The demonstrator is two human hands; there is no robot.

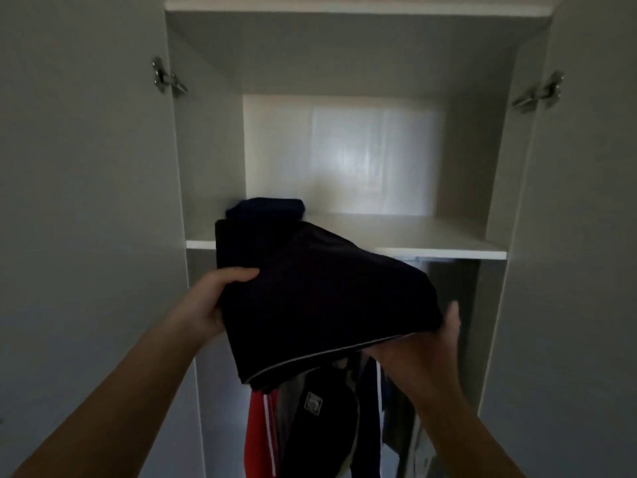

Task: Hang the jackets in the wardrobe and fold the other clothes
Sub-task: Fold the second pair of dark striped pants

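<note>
Both hands [213, 298] [444, 336] hold folded dark garment [317, 291] at wardrobe shelf [431, 241].

The left hand [210, 301] and right hand [434, 343] are bare, as are both forearms [113, 391].

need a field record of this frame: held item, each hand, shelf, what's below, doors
held item: folded dark garment, raised to the shelf's front edge; contact unclear
left hand: grips the garment's left edge, thumb on top
right hand: holds its right corner from beneath
shelf: second folded garment lies at its left
below shelf: hanging jackets, one red with white stripes, others dark
doors: both open
</note>
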